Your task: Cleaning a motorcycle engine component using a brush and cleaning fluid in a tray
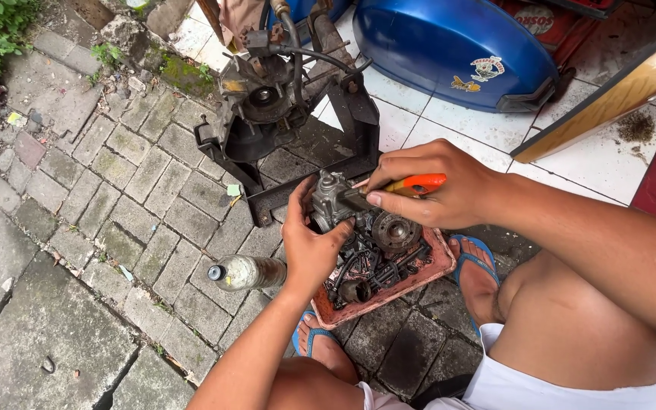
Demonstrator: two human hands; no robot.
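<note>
Carburettor point(333, 199): a small grey metal body, held up just above the near edge of the red tray point(440, 267), in front of the black engine stand point(298, 114).
Left hand point(309, 247): your grip is clenched around the carburettor from below and the side, thumb up along its left face.
Right hand point(434, 186): your grip is closed on a screwdriver point(411, 184) with an orange handle; its shaft lies nearly level and the tip meets the carburettor's right side.
Tray: it sits on the paving between your feet, holding dark oily parts, among them a round toothed part point(395, 230).
Bottle point(248, 272): lies on its side on the paving stones, just left of your left wrist.
Feet: blue sandals point(474, 254) on both.
Behind: a blue tank-like shell point(457, 45) rests on white tiles.
</note>
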